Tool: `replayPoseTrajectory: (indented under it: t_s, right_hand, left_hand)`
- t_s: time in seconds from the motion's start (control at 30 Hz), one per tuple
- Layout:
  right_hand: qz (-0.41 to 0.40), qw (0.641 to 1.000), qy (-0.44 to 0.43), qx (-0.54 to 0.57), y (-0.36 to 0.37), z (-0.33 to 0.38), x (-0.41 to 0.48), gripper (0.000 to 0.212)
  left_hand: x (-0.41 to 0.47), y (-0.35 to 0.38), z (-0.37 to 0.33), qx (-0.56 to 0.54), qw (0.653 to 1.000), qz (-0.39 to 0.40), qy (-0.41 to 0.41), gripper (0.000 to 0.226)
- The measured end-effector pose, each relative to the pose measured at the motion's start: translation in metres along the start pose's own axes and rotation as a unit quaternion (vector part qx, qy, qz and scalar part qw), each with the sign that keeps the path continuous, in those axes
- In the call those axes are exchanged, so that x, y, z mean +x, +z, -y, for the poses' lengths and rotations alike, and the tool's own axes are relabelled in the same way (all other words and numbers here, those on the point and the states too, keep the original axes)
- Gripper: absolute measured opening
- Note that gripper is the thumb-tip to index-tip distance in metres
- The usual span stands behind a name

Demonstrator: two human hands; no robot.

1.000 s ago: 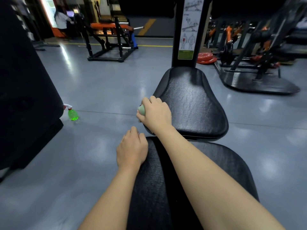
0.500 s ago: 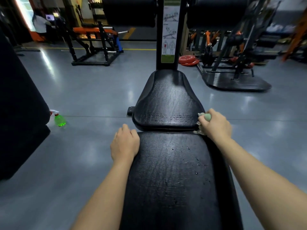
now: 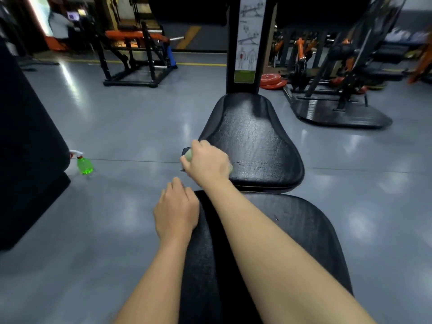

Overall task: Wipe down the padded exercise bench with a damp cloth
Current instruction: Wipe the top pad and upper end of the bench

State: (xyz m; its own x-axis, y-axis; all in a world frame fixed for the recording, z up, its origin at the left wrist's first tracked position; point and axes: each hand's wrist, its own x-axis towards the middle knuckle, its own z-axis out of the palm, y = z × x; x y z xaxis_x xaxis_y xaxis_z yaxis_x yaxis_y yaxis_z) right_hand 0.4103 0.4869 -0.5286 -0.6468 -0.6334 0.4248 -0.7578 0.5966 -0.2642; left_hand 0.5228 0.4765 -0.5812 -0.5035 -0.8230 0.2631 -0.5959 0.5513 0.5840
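Note:
The black padded bench has a seat pad (image 3: 254, 141) ahead and a longer back pad (image 3: 292, 225) close to me. My right hand (image 3: 207, 162) is at the seat pad's near left corner, closed around a pale green cloth (image 3: 188, 155) that mostly hides under the fingers. My left hand (image 3: 176, 212) rests on the back pad's front left corner, fingers curled over the edge, holding nothing else.
A green spray bottle (image 3: 84, 164) stands on the grey floor to the left, beside a large black padded block (image 3: 28, 141). The bench's upright post (image 3: 245, 45) rises ahead. Other gym machines (image 3: 133, 54) and red weight plates (image 3: 272, 81) stand further back.
My right hand has swept the cloth from the seat pad's near right corner across to its near left corner. My left hand has stayed on the back pad's corner.

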Motion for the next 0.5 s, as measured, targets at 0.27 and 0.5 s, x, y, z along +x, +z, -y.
replayPoseTrajectory:
  t_s: [0.27, 0.5]
  right_hand:
    - [-0.049, 0.996, -0.077, 0.019, 0.011, -0.006, 0.009, 0.033]
    - [-0.125, 0.991, -0.048, 0.031, -0.015, -0.064, -0.042, 0.029]
  left_hand:
    - [0.005, -0.003, -0.002, 0.011, 1.0, 0.028, -0.005, 0.021]
    - [0.0, -0.012, -0.006, 0.012, 0.999, 0.043, -0.016, 0.02]
